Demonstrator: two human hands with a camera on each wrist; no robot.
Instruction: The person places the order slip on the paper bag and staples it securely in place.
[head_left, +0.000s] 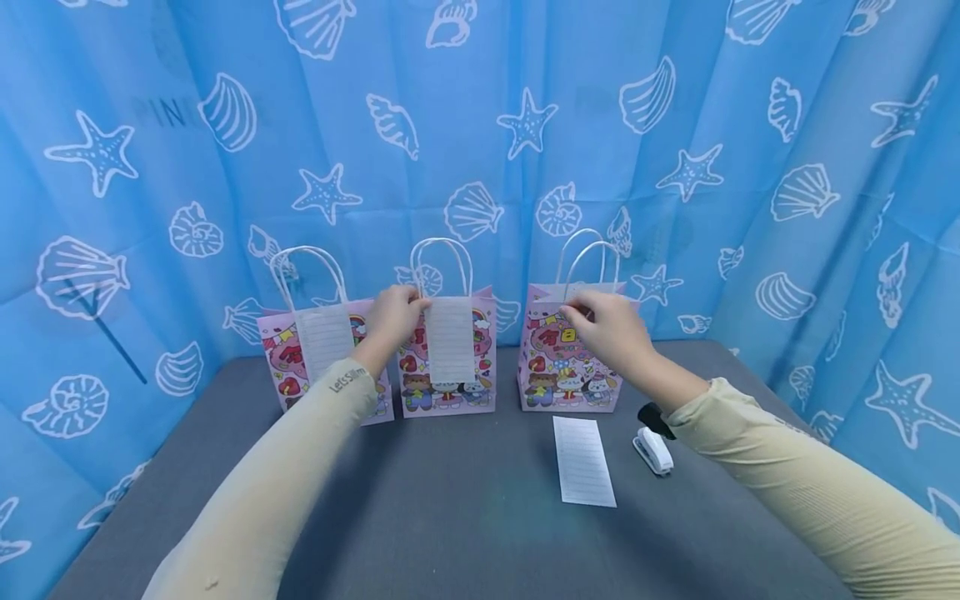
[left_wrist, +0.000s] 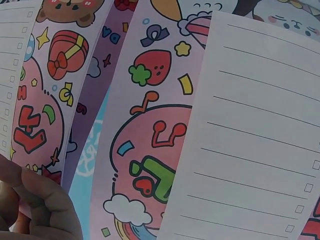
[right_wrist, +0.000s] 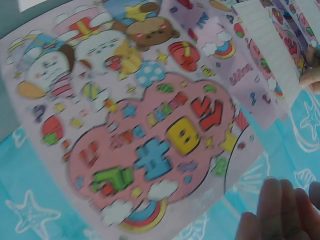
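My left hand (head_left: 397,315) pinches the top left corner of a lined checklist slip (head_left: 451,342) on the front of the middle pink gift bag (head_left: 415,398). In the left wrist view its curled fingers (left_wrist: 47,207) show at the lower left. Over the top of the right gift bag (head_left: 567,379) hovers my right hand (head_left: 611,325), near the white rope handle. Its fingers (right_wrist: 272,205) are extended and hold nothing in the right wrist view. Another slip (head_left: 326,333) covers part of the left gift bag (head_left: 288,387). A loose slip (head_left: 583,462) lies before the right bag.
A white stapler (head_left: 653,452) sits on the grey table (head_left: 450,517), right of the loose slip. Behind the bags hangs a blue curtain (head_left: 480,108) printed with shells and starfish. All three bags stand upright in a row along the back.
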